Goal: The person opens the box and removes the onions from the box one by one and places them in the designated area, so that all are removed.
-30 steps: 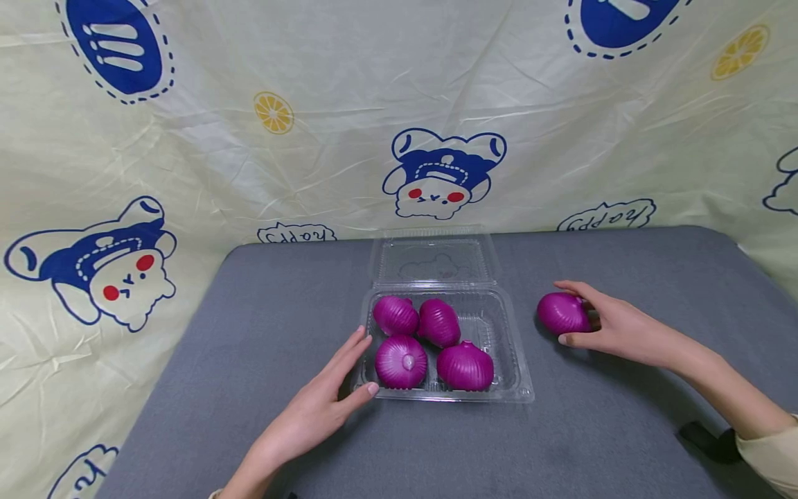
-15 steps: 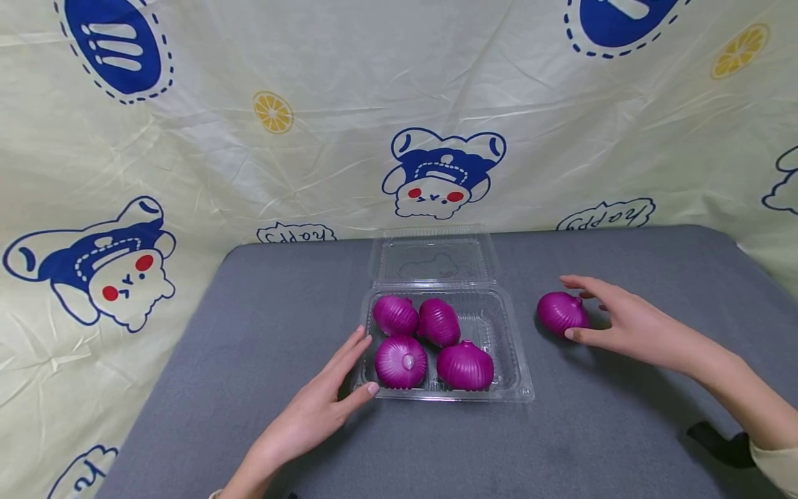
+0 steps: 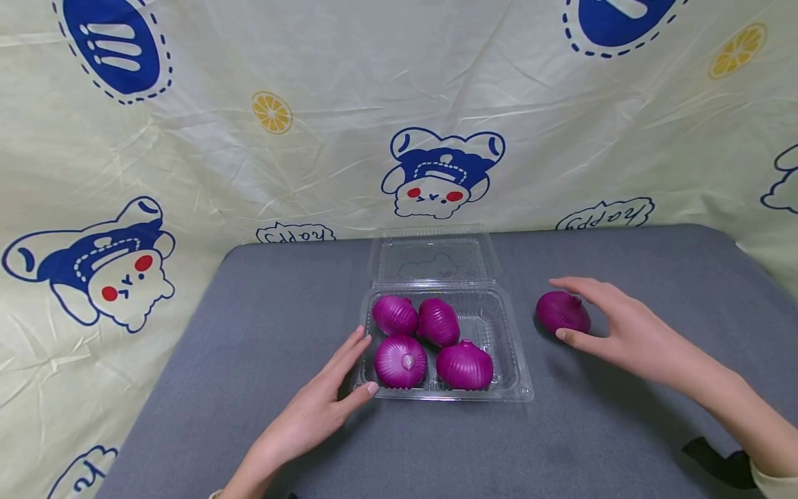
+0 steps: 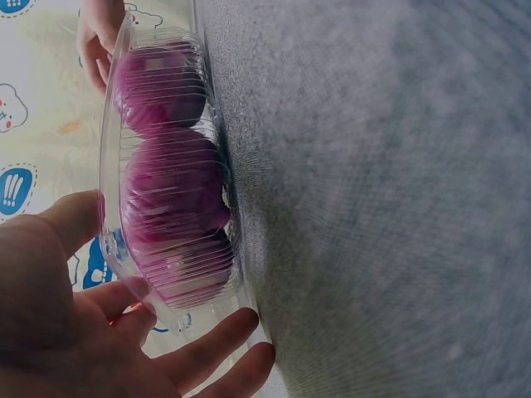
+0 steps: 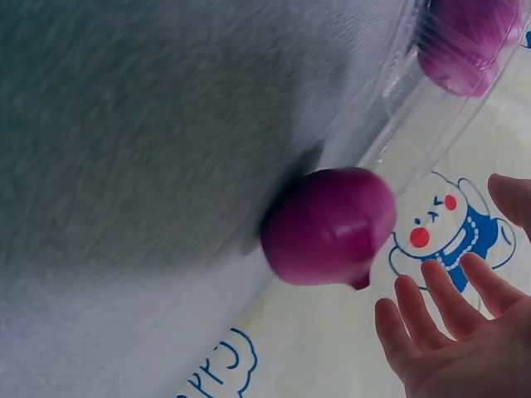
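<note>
A clear plastic box (image 3: 520, 374) with its lid raised at the back holds several purple onions (image 3: 401, 362). My left hand (image 3: 312, 409) rests its spread fingertips at the box's left side; in the left wrist view the hand (image 4: 108, 323) touches the clear wall. Right of the box, one more onion (image 3: 557, 312) lies on the grey table. Above and to the right of it hovers my right hand (image 3: 642, 339), fingers loosely spread. In the right wrist view a gap shows between the onion (image 5: 328, 228) and the fingers of the right hand (image 5: 465, 340).
The grey table (image 3: 436, 450) ends at the back against a pale printed cloth (image 3: 337, 166). The transparent lid (image 3: 434, 256) stands up behind the box. A dark strap (image 3: 717, 463) is near the right wrist.
The right hand first drew back from the lone onion, its fingers spreading, then shifted a little left over it. The onion has tilted slightly. The left hand and box stay put.
</note>
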Demonstrator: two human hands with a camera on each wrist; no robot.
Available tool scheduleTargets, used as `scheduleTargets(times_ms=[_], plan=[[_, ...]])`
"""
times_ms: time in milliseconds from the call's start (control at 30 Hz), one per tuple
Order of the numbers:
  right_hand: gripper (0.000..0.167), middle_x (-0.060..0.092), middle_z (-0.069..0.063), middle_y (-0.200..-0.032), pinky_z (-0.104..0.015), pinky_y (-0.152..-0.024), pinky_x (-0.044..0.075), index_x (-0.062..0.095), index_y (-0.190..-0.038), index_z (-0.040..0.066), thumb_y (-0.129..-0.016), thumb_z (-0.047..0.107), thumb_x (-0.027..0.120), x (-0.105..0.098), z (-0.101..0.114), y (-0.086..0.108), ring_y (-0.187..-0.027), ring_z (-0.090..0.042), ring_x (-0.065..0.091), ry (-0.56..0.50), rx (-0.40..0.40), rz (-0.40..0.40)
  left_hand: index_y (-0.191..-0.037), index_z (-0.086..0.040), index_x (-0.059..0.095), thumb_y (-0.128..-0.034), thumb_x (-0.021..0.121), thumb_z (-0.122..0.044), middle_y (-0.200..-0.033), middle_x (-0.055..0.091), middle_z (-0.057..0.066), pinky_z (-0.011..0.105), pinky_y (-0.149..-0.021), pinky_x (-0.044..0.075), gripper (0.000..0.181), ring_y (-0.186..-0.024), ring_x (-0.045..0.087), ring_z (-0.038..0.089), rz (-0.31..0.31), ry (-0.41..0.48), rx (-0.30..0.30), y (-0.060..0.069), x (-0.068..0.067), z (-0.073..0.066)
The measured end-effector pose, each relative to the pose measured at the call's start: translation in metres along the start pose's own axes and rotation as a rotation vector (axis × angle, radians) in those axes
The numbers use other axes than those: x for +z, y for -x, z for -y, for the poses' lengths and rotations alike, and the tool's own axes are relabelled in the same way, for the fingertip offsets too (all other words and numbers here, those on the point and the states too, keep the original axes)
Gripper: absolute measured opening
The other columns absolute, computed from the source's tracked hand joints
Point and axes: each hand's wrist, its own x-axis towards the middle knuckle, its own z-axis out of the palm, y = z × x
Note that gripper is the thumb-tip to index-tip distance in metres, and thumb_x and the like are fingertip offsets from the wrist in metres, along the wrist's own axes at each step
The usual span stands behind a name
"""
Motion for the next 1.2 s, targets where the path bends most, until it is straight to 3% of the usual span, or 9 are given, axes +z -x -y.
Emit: scheduleTargets(times_ms=[133, 200, 267, 400, 633, 733, 933, 1200], plan=[[0.068, 0.052, -0.005, -0.138, -0.031, -0.087, 0.05, 0.05, -0.143, 0.024, -0.083, 0.029, 0.082, 0.001, 0.008, 0.001, -0.119, -0.027, 0.051, -0.008, -0.023, -0.017, -0.155, -0.032, 0.031, -0.0942, 0.066, -0.039, -0.158, 0.013, -0.026, 0.055, -0.111, 0.027, 0.071, -0.145, 0.019, 0.007, 0.0, -0.001, 0.0, 0.0, 0.0, 0.0], [0.068, 0.053, 0.0, -0.137, -0.023, -0.085, 0.048, 0.05, -0.142, 0.027, -0.082, 0.028, 0.083, 0.002, 0.012, 0.001, -0.119, -0.022, 0.051, -0.02, -0.03, -0.023, -0.155, -0.032, 0.031, -0.0942, 0.066, -0.039, -0.158, 0.013, -0.026, 0.055, -0.111, 0.027, 0.071, -0.145, 0.019, 0.007, -0.001, -0.002, 0.0, 0.0, 0.0, 0.0], [0.069, 0.053, 0.002, -0.137, -0.025, -0.086, 0.049, 0.05, -0.142, 0.028, -0.082, 0.027, 0.083, 0.004, 0.016, 0.001, -0.12, -0.019, 0.051, -0.031, -0.041, -0.018, -0.155, -0.031, 0.031, -0.0943, 0.066, -0.038, -0.158, 0.013, -0.026, 0.055, -0.111, 0.027, 0.071, -0.145, 0.019, 0.007, -0.001, 0.0, 0.0, 0.0, 0.0, 0.0], [0.067, 0.052, 0.002, -0.138, -0.045, -0.084, 0.053, 0.049, -0.143, 0.025, -0.084, 0.028, 0.08, 0.009, 0.024, 0.0, -0.12, -0.019, 0.051, -0.038, -0.063, 0.011, -0.155, -0.031, 0.031, -0.0942, 0.067, -0.037, -0.158, 0.013, -0.027, 0.055, -0.111, 0.027, 0.071, -0.145, 0.019, 0.007, -0.001, 0.004, -0.001, 0.0, 0.0, 0.0], [0.066, 0.054, 0.003, -0.137, -0.041, -0.091, 0.052, 0.051, -0.142, 0.022, -0.084, 0.03, 0.08, 0.021, 0.033, -0.003, -0.12, -0.018, 0.054, -0.071, -0.103, 0.074, -0.156, -0.03, 0.031, -0.0941, 0.066, -0.04, -0.158, 0.012, -0.026, 0.055, -0.112, 0.026, 0.072, -0.145, 0.018, 0.008, 0.005, 0.003, -0.002, -0.001, 0.0, 0.001], [0.065, 0.052, 0.002, -0.139, -0.049, -0.09, 0.051, 0.05, -0.143, 0.021, -0.085, 0.031, 0.079, 0.026, 0.036, -0.004, -0.122, -0.021, 0.053, -0.106, -0.102, 0.11, -0.156, -0.03, 0.03, -0.0938, 0.066, -0.042, -0.159, 0.012, -0.025, 0.055, -0.112, 0.026, 0.072, -0.145, 0.018, 0.008, 0.006, 0.001, -0.002, -0.002, 0.0, 0.001], [0.064, 0.052, 0.006, -0.138, -0.05, -0.089, 0.051, 0.048, -0.142, 0.03, -0.086, 0.027, 0.078, 0.032, 0.043, -0.005, -0.12, -0.021, 0.053, -0.163, -0.104, 0.141, -0.156, -0.03, 0.031, -0.0937, 0.066, -0.042, -0.159, 0.012, -0.025, 0.054, -0.112, 0.026, 0.072, -0.145, 0.018, 0.007, 0.005, -0.003, 0.002, -0.001, 0.0, 0.0], [0.066, 0.05, 0.012, -0.139, -0.047, -0.091, 0.051, 0.049, -0.141, 0.033, -0.084, 0.022, 0.08, 0.042, 0.049, -0.008, -0.125, -0.016, 0.049, -0.207, -0.15, 0.164, -0.156, -0.03, 0.031, -0.0944, 0.066, -0.038, -0.159, 0.012, -0.025, 0.054, -0.112, 0.026, 0.071, -0.145, 0.018, 0.006, 0.003, 0.0, 0.007, -0.001, 0.0, 0.0]])
